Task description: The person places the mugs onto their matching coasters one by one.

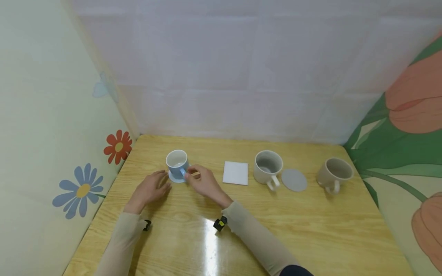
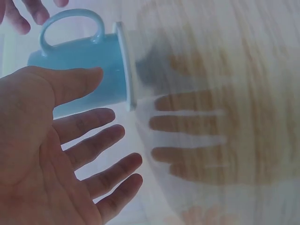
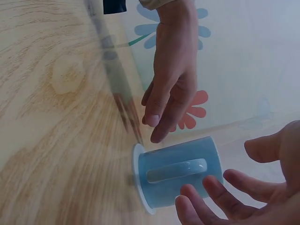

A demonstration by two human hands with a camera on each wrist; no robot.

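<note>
A light blue mug (image 1: 177,168) with a white inside stands upright on a pale blue round coaster (image 1: 175,179) at the left of the table. Beside its left wall is my left hand (image 1: 149,188), whose fingers are spread in the left wrist view and overlap the mug there. On the other side, my right hand (image 1: 205,183) has its fingertips right by the handle (image 3: 176,171). In the right wrist view those fingers (image 3: 215,190) are parted and loosely bent near the mug's upper part, not wrapped round the handle.
A white square coaster (image 1: 235,173) lies to the right on the wooden table (image 1: 186,237). Beyond it come a white mug (image 1: 264,174), a grey round coaster (image 1: 294,180) and a greyish-beige mug (image 1: 326,176). Walls enclose the table's back and sides.
</note>
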